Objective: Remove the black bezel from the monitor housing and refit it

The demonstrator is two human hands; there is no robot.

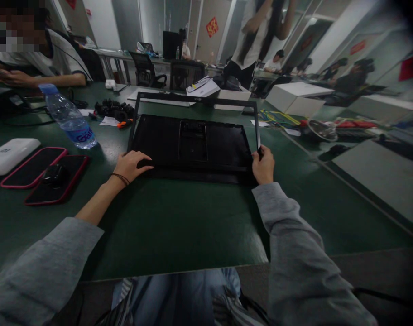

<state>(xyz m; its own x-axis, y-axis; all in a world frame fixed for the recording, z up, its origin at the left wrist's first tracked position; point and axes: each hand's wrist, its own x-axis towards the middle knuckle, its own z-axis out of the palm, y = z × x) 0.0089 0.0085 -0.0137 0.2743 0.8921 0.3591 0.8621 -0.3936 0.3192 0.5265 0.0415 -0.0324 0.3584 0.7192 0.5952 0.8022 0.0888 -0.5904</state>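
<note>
Above the green table (pixel 193 222), the left hand (pixel 133 165) at eleven o'clock and the right hand (pixel 264 165) at one held a thin black frame (pixel 220 101) by its lower corners, tilted at twelve. Through it showed a black panel (pixel 225 140); farther off stood a water bottle (pixel 70 120) between ten and eleven, then a white box (pixel 293 96) at one.

Head view: faces forward and down, hands (pixel 133 165) (pixel 264 164) near.
</note>
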